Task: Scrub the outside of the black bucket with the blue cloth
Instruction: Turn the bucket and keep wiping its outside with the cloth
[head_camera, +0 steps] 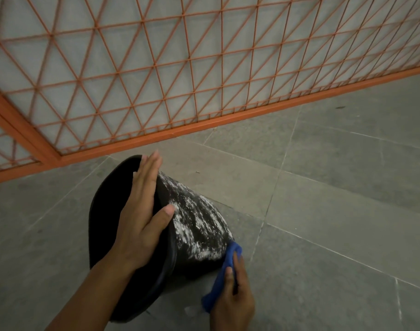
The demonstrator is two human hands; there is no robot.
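Note:
The black bucket (199, 237) lies tipped on its side on the floor, its mouth facing left toward me, its outer wall streaked with white residue. My left hand (142, 211) rests flat on the rim with fingers straight and the thumb spread onto the outer wall. My right hand (235, 295) grips the blue cloth (224, 273) and presses it against the bucket's outer wall near its bottom end.
Grey floor tiles (335, 211) with pale grout lines spread to the right and front. An orange metal mesh fence (156, 68) with a thick orange base rail runs behind the bucket, close to its far rim.

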